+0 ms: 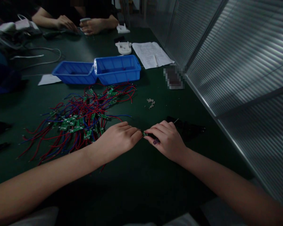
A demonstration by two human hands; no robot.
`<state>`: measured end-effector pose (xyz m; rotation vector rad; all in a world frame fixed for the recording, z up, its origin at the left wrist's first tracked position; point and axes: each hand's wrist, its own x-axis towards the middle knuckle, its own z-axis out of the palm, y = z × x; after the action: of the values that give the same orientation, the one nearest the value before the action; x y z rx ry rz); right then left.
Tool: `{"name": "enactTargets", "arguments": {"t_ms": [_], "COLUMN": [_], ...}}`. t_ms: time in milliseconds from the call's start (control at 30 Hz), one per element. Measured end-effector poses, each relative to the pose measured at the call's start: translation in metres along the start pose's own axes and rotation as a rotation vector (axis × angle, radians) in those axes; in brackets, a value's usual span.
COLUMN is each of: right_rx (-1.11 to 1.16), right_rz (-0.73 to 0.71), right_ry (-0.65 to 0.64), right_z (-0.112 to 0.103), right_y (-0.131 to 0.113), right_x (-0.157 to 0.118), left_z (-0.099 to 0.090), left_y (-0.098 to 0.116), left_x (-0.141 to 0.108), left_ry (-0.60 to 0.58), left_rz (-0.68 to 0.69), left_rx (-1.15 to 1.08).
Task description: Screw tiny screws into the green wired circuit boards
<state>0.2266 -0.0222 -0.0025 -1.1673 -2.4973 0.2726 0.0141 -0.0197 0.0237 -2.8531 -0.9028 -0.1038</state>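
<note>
Between the fingertips of both hands is a small green circuit board [145, 134]. My left hand [124, 135] pinches its left end, with the fingers closed together. My right hand [166, 138] pinches the right end and also has a screwdriver [156, 141] in it; its dark handle shows below the fingers and a thin shaft sticks out past the knuckles. Left of my left hand lies a tangled pile of green boards with red and blue wires [85, 121]. Beyond my hands, small screws [151, 102] lie loosely on the dark green table [141, 175].
Two blue bins [118, 77] stand behind the wire pile. Papers [152, 53], a blurred-out flat object [174, 78] and white plastic parts [124, 48] lie farther back. Dark parts [191, 128] are right of my right hand. Another person's hands [91, 26] are across the table; a blind-covered partition borders the right.
</note>
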Motion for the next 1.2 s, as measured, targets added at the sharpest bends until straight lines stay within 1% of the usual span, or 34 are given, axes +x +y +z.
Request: {"name": "enactTargets", "arguments": {"t_ms": [100,233,433,733,933,1067,1200], "right_rx": [-0.005,-0.007,0.000,-0.019,-0.066,-0.104,-0.114], "right_rz": [0.001,-0.007,-0.015,-0.023,-0.053,-0.075,-0.058], "right_ry": [-0.003,0.006,0.015,0.003,0.024,0.035,0.027], "right_z": [0.000,0.000,0.000,0.000,0.001,0.002,0.002], "right_y": [0.000,0.000,0.000,-0.001,-0.001,-0.002,-0.002], "right_x": [0.000,0.000,0.000,0.000,-0.001,-0.002,-0.002], "left_z": [0.000,0.000,0.000,-0.009,-0.007,-0.006,-0.005], "left_y": [0.001,0.003,0.005,0.016,0.021,0.023,0.025], "left_x": [0.000,-0.001,0.002,0.008,0.009,0.009,0.009], "left_ry": [0.011,-0.002,-0.034,-0.048,-0.074,-0.044,-0.023], "left_rz": [-0.004,-0.008,-0.197,-0.286,-0.319,-0.322,-0.285], "left_rx": [0.000,-0.015,-0.179,-0.129,-0.121,-0.111,-0.052]}}
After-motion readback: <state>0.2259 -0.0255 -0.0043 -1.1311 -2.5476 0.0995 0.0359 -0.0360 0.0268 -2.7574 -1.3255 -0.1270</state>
